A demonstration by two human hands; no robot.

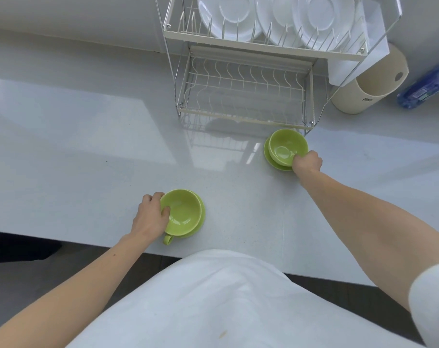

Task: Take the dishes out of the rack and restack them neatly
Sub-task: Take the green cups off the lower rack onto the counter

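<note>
A two-tier white wire dish rack (241, 41) stands at the back of the counter. Its upper tier holds three white plates (228, 13) on edge; its lower tier (243, 96) holds nothing. Near the counter's front edge a green cup (184, 212) sits on a green saucer (201, 217), handle toward me. My left hand (151, 214) grips that cup's left rim, thumb inside. Just in front of the rack's right foot a second green cup (286, 144) rests on a green saucer (272, 160). My right hand (307, 163) grips its near right rim.
The white counter (87, 159) stretches left and right. A cream cylindrical container (364, 86) stands right of the rack, with a blue plastic bottle (427, 86) lying beside it. A white towel (364, 51) hangs on the rack's right side. My white-clad torso fills the bottom.
</note>
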